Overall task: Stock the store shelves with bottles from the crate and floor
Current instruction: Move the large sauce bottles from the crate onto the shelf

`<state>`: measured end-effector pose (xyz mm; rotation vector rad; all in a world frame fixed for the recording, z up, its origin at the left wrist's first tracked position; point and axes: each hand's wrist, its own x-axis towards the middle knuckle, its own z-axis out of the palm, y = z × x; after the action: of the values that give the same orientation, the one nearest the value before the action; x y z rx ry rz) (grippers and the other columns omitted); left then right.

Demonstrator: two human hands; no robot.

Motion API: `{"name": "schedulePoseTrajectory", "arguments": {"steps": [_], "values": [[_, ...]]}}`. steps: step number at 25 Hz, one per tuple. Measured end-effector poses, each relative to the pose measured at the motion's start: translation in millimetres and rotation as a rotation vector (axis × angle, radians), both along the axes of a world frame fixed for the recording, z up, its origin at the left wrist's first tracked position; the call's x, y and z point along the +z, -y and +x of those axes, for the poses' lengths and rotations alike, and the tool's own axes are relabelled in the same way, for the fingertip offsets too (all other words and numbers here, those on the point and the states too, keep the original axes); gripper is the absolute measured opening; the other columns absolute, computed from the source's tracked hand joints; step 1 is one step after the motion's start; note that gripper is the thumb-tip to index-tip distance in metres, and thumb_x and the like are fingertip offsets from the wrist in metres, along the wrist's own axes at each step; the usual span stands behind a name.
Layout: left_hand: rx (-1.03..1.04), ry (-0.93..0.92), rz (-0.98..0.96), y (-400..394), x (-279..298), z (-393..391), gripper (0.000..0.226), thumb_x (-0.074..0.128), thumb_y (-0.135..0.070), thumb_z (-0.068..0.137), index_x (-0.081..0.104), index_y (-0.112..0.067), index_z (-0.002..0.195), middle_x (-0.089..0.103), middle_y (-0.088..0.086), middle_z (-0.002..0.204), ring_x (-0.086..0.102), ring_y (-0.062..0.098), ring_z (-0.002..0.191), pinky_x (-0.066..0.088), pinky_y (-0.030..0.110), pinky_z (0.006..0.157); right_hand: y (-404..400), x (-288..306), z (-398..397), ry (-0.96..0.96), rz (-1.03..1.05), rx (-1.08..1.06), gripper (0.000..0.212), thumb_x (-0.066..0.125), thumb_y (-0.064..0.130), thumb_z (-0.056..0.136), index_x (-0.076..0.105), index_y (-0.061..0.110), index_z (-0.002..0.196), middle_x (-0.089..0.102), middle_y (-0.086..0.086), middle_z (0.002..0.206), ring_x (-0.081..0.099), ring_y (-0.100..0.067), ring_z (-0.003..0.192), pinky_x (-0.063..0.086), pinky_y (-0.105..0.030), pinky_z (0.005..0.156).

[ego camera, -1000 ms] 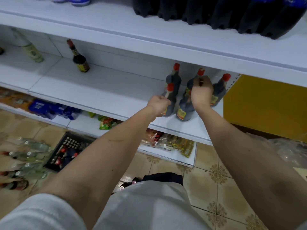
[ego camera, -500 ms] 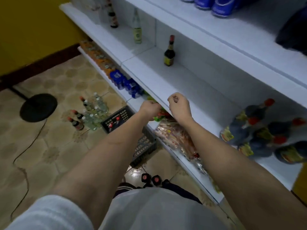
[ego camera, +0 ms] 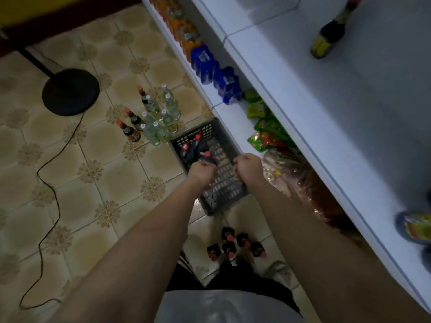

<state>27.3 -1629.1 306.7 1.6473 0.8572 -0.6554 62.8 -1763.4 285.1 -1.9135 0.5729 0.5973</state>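
A dark plastic crate (ego camera: 224, 183) lies on the tiled floor against the shelf unit, with dark red-capped bottles (ego camera: 198, 148) in its far end. My left hand (ego camera: 201, 170) and my right hand (ego camera: 248, 167) hover above the crate, both curled into loose fists with nothing in them. Several clear bottles (ego camera: 161, 117) and dark red-capped bottles (ego camera: 129, 127) stand on the floor beyond the crate. More dark bottles (ego camera: 235, 244) stand by my feet. The white shelf (ego camera: 326, 113) holds one dark bottle (ego camera: 331, 31) at the back and stocked bottles (ego camera: 415, 227) at the right edge.
A black fan base (ego camera: 71, 90) with a trailing cable (ego camera: 46, 206) sits on the floor at the left. The lower shelf carries blue packs (ego camera: 217, 71), orange packs (ego camera: 182, 26) and snack bags (ego camera: 265, 131).
My hands left the bottles on the shelf and dropped from the shelf edge to above the crate. My view swung left and down toward the floor.
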Motion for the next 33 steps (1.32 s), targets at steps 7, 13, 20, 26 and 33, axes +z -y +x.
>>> {"name": "schedulePoseTrajectory", "arguments": {"steps": [7,13,20,26,33], "values": [[-0.125,-0.121,0.132,-86,-197,47,0.020,0.049,-0.002,0.094,0.065,-0.006,0.105,0.067,0.021,0.110,0.062,0.034,0.093,0.051,0.040,0.076,-88,-184,22,-0.456,0.195,-0.238,0.028,0.049,0.005,0.095,0.060,0.008,0.069,0.058,-0.006,0.056,0.054,-0.018,0.047,0.043,-0.023,0.044],[-0.545,0.075,0.303,-102,-355,114,0.034,0.049,-0.007,0.094,0.057,-0.008,0.127,0.063,0.017,0.122,0.059,0.034,0.112,0.047,0.036,0.088,-127,-319,72,-0.575,0.278,-0.214,0.015,0.044,0.015,0.099,0.055,0.015,0.088,0.051,-0.002,0.074,0.047,-0.015,0.062,0.043,-0.028,0.058],[-0.887,0.169,0.513,-108,-453,170,0.045,0.063,-0.015,0.088,0.052,-0.013,0.132,0.040,0.021,0.136,0.048,0.040,0.119,0.039,0.038,0.098,-124,-395,87,-0.660,0.338,-0.256,0.028,0.042,0.018,0.104,0.052,0.010,0.129,0.051,-0.005,0.108,0.053,-0.013,0.078,0.051,-0.029,0.074],[-1.270,0.080,0.611,-87,-460,186,0.038,0.051,-0.033,0.099,0.054,-0.009,0.128,0.039,0.024,0.136,0.042,0.039,0.121,0.039,0.042,0.097,-96,-408,79,-0.632,0.318,-0.212,0.035,0.042,0.021,0.104,0.046,0.013,0.138,0.054,-0.002,0.097,0.055,-0.013,0.078,0.055,-0.033,0.072],[-1.229,0.019,0.390,-72,-411,171,0.031,0.053,-0.027,0.096,0.054,-0.006,0.073,0.051,0.018,0.094,0.045,0.029,0.089,0.037,0.039,0.077,-47,-381,52,-0.551,0.270,-0.089,0.016,0.050,0.022,0.099,0.054,0.020,0.115,0.057,-0.002,0.098,0.058,-0.017,0.086,0.051,-0.028,0.062]]}}
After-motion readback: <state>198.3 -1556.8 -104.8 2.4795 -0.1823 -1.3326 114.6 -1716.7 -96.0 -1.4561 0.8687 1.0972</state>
